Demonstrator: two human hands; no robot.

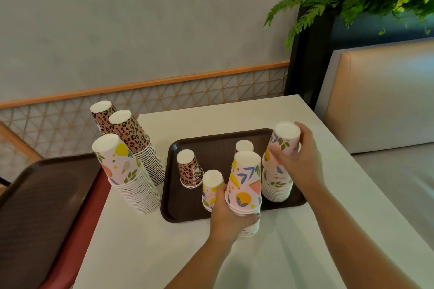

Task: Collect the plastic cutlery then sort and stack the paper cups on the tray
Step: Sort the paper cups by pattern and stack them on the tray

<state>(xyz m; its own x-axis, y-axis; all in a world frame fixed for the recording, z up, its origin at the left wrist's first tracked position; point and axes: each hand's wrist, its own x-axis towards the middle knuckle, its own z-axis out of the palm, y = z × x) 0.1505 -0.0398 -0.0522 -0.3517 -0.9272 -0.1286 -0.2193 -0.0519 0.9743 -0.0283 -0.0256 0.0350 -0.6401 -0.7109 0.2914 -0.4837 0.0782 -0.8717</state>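
On the white table (293,241), a dark brown plastic tray (187,209) with rounded corners and a raised rim is seen bearing inverted paper cups, their white bases uppermost. A short stack of pink fruit-print cups (245,185) is held at the tray's near edge by the left hand (231,216), whose fingers are curled round the lower rims; whether the stack rests on the table cannot be told. A taller fruit-print stack (279,171) stands at the tray's right side, and its top cup is gripped by the right hand (298,159), fingers wrapped round the wall. A small leopard-print stack (190,170), a small fruit-print stack (211,186) and one further cup (244,146) behind are also noted on the tray. Left of the tray, on the table, two tall leopard-print stacks (138,148) and one tall fruit-print stack (129,173) lean leftward. Both forearms are extended from the lower right.
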